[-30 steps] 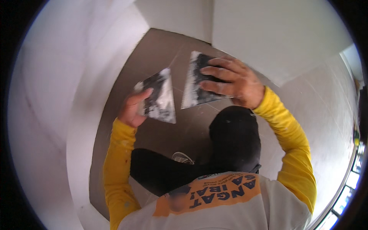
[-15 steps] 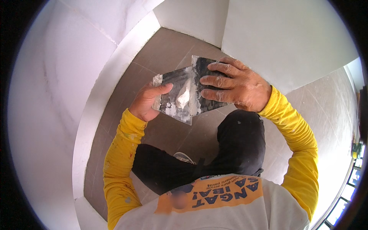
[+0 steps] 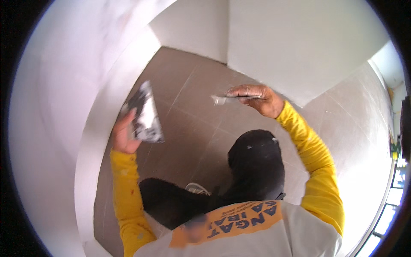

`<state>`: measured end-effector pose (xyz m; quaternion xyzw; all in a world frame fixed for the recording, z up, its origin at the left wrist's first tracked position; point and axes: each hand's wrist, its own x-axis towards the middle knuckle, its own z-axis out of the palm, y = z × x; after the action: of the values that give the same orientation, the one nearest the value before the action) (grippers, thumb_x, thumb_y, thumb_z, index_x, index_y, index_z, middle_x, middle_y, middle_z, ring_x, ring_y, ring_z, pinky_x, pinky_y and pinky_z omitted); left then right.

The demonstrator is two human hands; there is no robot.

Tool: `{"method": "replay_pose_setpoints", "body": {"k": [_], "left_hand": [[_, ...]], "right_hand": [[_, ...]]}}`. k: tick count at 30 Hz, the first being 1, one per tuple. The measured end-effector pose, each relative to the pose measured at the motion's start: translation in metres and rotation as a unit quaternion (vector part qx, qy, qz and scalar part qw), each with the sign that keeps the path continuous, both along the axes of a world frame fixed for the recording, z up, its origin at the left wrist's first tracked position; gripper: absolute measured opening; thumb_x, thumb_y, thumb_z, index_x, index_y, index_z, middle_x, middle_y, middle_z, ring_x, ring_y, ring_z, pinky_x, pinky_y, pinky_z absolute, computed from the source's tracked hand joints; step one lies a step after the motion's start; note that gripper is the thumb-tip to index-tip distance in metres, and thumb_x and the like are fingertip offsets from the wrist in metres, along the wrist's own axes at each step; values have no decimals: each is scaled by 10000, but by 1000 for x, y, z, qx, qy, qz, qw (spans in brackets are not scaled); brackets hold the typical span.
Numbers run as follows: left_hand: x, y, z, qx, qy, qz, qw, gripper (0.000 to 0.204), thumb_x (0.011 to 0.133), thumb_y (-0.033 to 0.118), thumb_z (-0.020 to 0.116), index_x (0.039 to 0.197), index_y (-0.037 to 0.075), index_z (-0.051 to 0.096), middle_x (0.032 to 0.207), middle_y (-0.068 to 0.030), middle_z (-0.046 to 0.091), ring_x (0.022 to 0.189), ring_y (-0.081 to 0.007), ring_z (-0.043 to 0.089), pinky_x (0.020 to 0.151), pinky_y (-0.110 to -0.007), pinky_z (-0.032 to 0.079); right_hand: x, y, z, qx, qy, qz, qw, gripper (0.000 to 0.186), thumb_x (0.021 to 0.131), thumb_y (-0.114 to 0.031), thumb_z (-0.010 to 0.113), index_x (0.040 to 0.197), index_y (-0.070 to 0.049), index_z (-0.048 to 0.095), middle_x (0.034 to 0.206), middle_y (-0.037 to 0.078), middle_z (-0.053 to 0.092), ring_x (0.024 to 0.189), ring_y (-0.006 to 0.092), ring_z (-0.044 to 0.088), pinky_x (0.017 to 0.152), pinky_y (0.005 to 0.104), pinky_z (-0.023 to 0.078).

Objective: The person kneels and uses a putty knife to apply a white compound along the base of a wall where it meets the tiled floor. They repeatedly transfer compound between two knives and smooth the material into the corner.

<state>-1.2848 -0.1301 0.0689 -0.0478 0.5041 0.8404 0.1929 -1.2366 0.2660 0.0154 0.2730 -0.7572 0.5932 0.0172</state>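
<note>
Plate [image 3: 149, 118], flat, dark, white-smeared, material unclear, above brown floor tiles [image 3: 192, 98]; probably light, stiff, slick, best held by left edge | left hand [image 3: 124, 135] part-curled, pinching there | right hand [image 3: 269, 102] nearly closed on thin whitish-tipped blade [image 3: 221, 100], edge-on

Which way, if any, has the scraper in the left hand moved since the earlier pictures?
Yes, leftward: the scraper in the left hand now appears closer to the white baseboard than in either earlier picture.

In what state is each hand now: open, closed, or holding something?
Left hand: closed on a white-smeared blade.
Right hand: closed on a second blade, seen nearly edge-on.
</note>
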Motion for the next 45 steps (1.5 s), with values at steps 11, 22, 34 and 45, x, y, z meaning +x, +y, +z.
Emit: {"method": "replay_pose_setpoints", "body": {"k": [11,22,34,45], "left_hand": [[5,-3,-17,-53,-27,9,998,319,931,135,582,1243,70,587,1183,-58,656,1062,-223,636,928,-400,508],[-3,2,-8,-79,-32,-18,996,352,918,141,573,1259,52,577,1209,-80,645,1088,-232,623,956,-405,485],[-4,101,66,68,-7,-136,988,324,903,92,594,1224,45,593,1168,-84,659,1053,-210,640,945,-357,482],[-9,29,33,-31,25,19,999,311,944,171,563,1227,47,597,1123,-62,670,981,-205,639,864,-347,510]], "right_hand": [[2,-6,-119,-619,-318,116,709,385,921,-141,588,1287,-52,508,1254,140,591,1161,330,566,995,620,417],[-12,-53,-128,-728,-102,468,491,300,853,-330,562,923,-39,554,895,127,576,954,357,595,828,612,516],[-9,-39,11,-592,-344,169,709,549,721,-67,546,1230,136,512,1106,273,642,978,349,673,918,443,536],[-21,6,-203,-637,-326,-277,641,355,938,-204,563,1241,-29,510,1165,94,620,1026,230,614,876,417,507]]}}
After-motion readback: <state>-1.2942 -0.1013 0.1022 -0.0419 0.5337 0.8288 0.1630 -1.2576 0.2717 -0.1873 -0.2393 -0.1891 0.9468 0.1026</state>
